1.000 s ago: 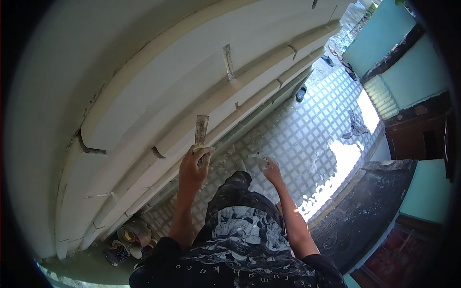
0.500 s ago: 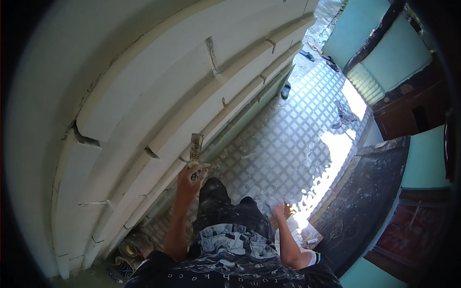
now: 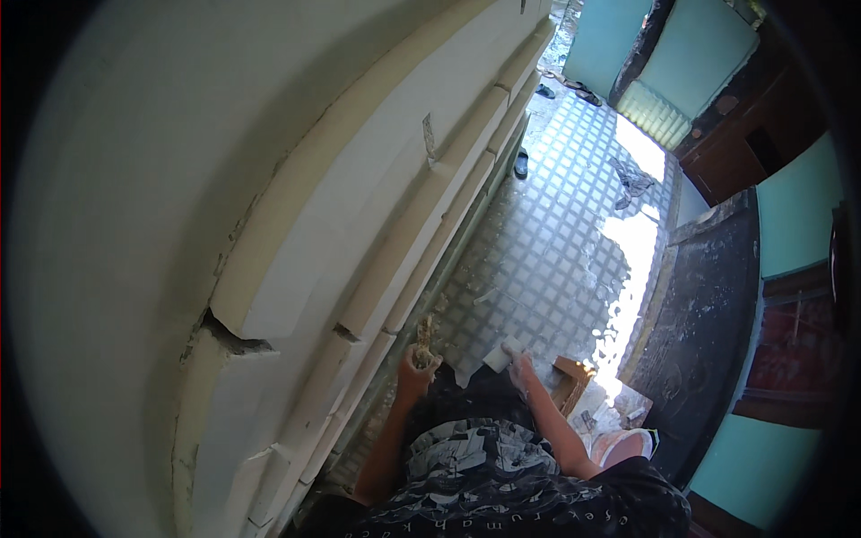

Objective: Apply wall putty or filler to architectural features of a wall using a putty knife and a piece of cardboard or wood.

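Tiled floor: sun glare, blown white | pale wall: shaded | edges bowed, rim black

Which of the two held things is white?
The white piece in the right hand; the narrow tool in the left hand is stained brownish.
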